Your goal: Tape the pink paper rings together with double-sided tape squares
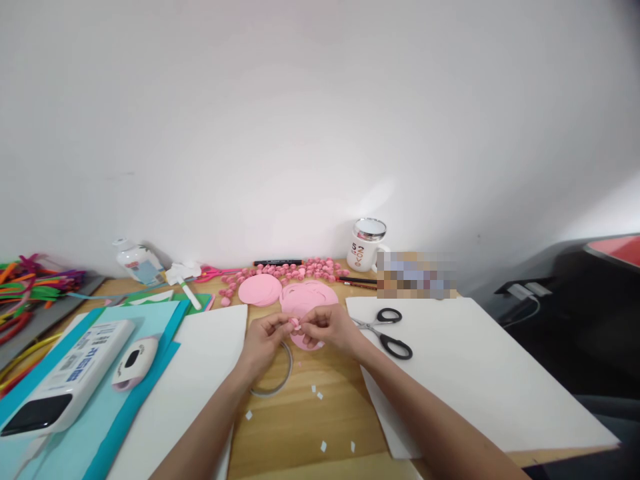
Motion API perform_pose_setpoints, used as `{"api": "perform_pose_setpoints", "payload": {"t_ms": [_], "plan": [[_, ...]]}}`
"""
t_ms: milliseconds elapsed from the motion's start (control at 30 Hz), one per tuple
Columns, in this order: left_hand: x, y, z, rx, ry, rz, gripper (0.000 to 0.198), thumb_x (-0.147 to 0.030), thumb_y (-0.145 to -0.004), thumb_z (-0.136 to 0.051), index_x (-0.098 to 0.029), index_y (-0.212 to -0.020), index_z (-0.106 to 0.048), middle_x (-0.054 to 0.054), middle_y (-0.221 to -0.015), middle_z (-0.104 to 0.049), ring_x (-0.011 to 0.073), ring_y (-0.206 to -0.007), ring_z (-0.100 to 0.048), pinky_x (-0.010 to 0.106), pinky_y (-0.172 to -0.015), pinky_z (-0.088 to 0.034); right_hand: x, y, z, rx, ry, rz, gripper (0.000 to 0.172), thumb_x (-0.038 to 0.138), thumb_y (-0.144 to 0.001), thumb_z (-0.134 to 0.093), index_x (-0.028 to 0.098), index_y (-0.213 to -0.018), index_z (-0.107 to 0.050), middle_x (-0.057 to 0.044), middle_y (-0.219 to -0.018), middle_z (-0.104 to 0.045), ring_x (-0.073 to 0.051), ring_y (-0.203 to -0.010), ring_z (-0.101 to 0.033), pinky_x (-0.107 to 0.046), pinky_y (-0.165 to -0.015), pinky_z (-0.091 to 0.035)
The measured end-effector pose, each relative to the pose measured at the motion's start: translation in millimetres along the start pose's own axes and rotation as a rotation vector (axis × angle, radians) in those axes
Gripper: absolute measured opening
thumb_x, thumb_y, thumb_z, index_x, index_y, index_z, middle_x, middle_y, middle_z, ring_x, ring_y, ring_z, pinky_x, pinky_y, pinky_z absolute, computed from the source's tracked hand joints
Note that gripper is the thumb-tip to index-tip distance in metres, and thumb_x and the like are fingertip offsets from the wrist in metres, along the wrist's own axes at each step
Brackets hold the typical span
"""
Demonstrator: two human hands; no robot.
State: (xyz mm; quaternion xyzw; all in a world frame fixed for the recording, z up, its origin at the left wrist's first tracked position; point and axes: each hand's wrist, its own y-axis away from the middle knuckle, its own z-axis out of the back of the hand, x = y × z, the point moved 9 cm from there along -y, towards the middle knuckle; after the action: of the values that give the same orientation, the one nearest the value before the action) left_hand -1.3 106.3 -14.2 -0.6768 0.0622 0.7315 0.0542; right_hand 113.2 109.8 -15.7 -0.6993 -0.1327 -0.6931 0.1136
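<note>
My left hand (266, 337) and my right hand (330, 328) meet over the middle of the table. Between their fingertips is a small pink paper roll (294, 323), pinched from both sides and partly covered by the fingers. Just behind the hands lie overlapping pink paper circles (309, 293), and a second stack of pink circles (260, 290) is to the left. Many small pink rolled pieces (320, 269) are heaped along the wall. Below my left hand, a roll of tape (289, 377) rests on the wood. Black-handled scissors (395, 345) lie right of my right hand.
White sheets (480, 373) flank the work area. A white mug (364, 250) stands at the back. On the left are a power bank (95, 363), a small white device (136, 362), blue paper (115, 420), a bottle (137, 261) and pipe cleaners (40, 287). Small white scraps (323, 446) dot the table.
</note>
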Motion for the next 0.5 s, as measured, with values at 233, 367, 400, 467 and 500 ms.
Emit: {"api": "perform_pose_setpoints", "payload": {"t_ms": [233, 367, 400, 467, 500], "plan": [[3.4, -1.2, 0.3, -0.004, 0.036, 0.012, 0.024, -0.030, -0.064, -0.067, -0.014, -0.081, -0.069, 0.005, -0.074, -0.070, 0.0177, -0.072, -0.060, 0.028, -0.071, -0.046, 0.8, -0.6, 0.0, -0.001, 0.017, 0.019, 0.032, 0.042, -0.058, -0.067, 0.012, -0.067, -0.062, -0.002, -0.053, -0.062, -0.012, -0.047, -0.058, -0.024, -0.049, -0.048], [4.5, -1.2, -0.6, 0.004, 0.037, 0.011, 0.024, -0.030, -0.065, -0.066, -0.014, -0.082, -0.069, 0.006, -0.075, -0.070, 0.0181, -0.073, -0.060, 0.028, -0.072, -0.046, -3.3, -0.8, -0.4, -0.001, 0.015, -0.003, 0.028, 0.039, -0.060, -0.065, 0.012, -0.065, -0.060, -0.001, -0.052, -0.061, -0.011, -0.047, -0.058, -0.024, -0.050, -0.048], [4.2, -1.1, -0.1, -0.001, 0.035, 0.008, 0.023, -0.030, -0.065, -0.066, -0.014, -0.082, -0.069, 0.006, -0.075, -0.070, 0.0182, -0.073, -0.060, 0.028, -0.072, -0.046, -4.4, -0.9, -0.5, -0.001, 0.015, -0.010, 0.027, 0.038, -0.061, -0.065, 0.012, -0.065, -0.059, -0.001, -0.052, -0.061, -0.011, -0.047, -0.058, -0.024, -0.050, -0.048], [3.7, -1.3, 1.8, -0.018, 0.025, 0.002, 0.022, -0.029, -0.065, -0.066, -0.014, -0.080, -0.069, 0.006, -0.075, -0.070, 0.0179, -0.072, -0.061, 0.028, -0.071, -0.046, -6.4, -1.6, 0.6, -0.012, 0.018, -0.022, 0.026, 0.038, -0.060, -0.064, 0.013, -0.063, -0.058, 0.000, -0.051, -0.060, -0.011, -0.046, -0.058, -0.023, -0.049, -0.048], [3.5, -1.4, 3.3, -0.030, 0.019, -0.001, 0.021, -0.029, -0.065, -0.066, -0.014, -0.080, -0.069, 0.005, -0.075, -0.070, 0.0174, -0.071, -0.060, 0.027, -0.070, -0.046, -7.1, -2.2, 2.4, -0.030, 0.021, -0.027, 0.026, 0.038, -0.060, -0.064, 0.013, -0.063, -0.057, 0.000, -0.051, -0.060, -0.011, -0.046, -0.057, -0.023, -0.048, -0.048]]}}
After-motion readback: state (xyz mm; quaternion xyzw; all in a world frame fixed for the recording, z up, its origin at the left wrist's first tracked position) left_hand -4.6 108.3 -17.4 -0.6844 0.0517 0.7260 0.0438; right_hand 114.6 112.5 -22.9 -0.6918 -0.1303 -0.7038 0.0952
